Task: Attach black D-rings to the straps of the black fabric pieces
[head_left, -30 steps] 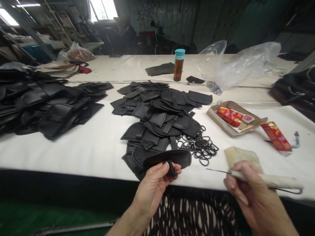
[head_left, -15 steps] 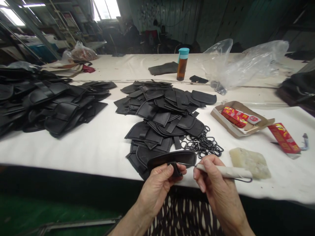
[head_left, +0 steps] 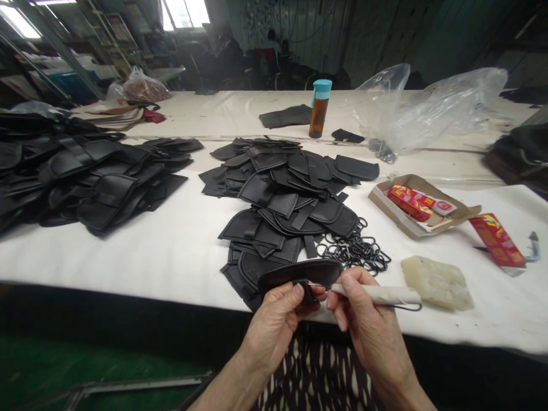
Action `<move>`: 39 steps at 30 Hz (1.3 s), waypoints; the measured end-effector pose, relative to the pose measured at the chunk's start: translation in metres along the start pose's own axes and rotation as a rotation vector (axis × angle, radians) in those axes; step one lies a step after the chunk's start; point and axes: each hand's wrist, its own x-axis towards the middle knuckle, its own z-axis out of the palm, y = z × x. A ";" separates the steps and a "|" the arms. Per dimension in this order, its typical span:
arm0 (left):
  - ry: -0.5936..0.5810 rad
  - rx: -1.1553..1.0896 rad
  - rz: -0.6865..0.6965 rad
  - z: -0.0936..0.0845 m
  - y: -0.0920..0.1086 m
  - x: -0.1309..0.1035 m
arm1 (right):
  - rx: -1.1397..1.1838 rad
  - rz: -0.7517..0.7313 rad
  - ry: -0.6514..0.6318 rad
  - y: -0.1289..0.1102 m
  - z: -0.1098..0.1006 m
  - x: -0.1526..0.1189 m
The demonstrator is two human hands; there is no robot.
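Note:
My left hand (head_left: 278, 319) pinches a black leather piece (head_left: 295, 274) near its folded strap, at the table's front edge. Between the fingers of my right hand (head_left: 368, 319) is a white-handled tool (head_left: 381, 294), its thin metal tip pointing left and reaching the strap by my left fingertips. A dark cord loops below the handle's rear end. Just beyond my hands lie a heap of black rings (head_left: 357, 251) and a pile of black leather pieces (head_left: 274, 194). The exact spot where the tip meets the strap is hidden by my fingers.
A yellowish block (head_left: 436, 282) lies right of my right hand. Behind it are an open carton (head_left: 396, 220) with red boxes and another red box (head_left: 496, 240). More black pieces (head_left: 107, 200) are heaped left. Farther back stand a bottle (head_left: 319, 114) and plastic bags (head_left: 449, 108).
My right hand has moved left with the tool, bringing its tip and handle closer to my left hand. My left hand keeps its hold on the leather piece.

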 end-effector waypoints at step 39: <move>0.192 -0.101 0.108 0.010 -0.003 -0.001 | -0.339 -0.522 0.233 -0.014 0.007 -0.023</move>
